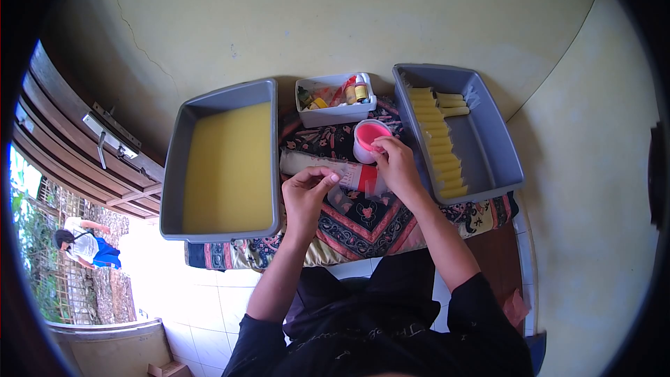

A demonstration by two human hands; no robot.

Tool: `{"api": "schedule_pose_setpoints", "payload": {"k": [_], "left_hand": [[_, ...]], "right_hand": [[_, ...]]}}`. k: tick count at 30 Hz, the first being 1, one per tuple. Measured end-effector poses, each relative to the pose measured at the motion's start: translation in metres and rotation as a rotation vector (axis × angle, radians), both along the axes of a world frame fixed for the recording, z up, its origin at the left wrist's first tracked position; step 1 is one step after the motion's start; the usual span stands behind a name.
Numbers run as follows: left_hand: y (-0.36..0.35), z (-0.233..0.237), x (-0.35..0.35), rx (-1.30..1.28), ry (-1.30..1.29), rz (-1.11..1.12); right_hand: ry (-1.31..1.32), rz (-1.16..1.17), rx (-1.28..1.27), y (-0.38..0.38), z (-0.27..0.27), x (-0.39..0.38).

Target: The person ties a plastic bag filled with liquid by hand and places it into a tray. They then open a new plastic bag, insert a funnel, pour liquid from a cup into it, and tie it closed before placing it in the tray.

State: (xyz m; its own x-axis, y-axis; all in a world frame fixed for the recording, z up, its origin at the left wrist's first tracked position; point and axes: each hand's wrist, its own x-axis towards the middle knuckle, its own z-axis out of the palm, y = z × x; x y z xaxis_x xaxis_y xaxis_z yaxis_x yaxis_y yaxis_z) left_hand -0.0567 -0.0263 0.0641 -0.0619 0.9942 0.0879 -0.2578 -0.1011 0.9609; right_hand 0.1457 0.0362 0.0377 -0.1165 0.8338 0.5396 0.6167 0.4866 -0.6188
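My left hand [310, 188] is over the patterned cloth, thumb and fingertips pinched together, beside a clear plastic packet [307, 163] with red print; what it holds is too small to make out. My right hand [394, 160] is closed at the near rim of a white cup [361, 155] with pink inside, its fingertips pinched; anything between them is hidden. Thin clear plastic [375, 185] hangs between the hands. To the left stands a grey tub [273, 167] of yellow liquid. The grey tub [488, 146] on the right holds rows of filled yellow tubes [436, 132].
A small white basket [335, 117] with bottles and packets stands behind the cup. Everything rests on a patterned cloth [366, 227] against a wall. Through the open door [91, 143] at the left, a person [87, 243] is outside.
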Motion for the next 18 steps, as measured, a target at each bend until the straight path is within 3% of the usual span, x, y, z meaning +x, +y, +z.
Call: {"api": "schedule_pose_setpoints", "payload": {"k": [8, 18], "left_hand": [[0.004, -0.004, 0.001, -0.038, 0.018, -0.003], [0.008, 0.000, 0.009, -0.014, 0.051, -0.010]], "right_hand": [[0.228, -0.003, -0.019, -0.019, 0.030, -0.004], [0.305, 0.035, 0.009, -0.030, 0.047, 0.004]]}}
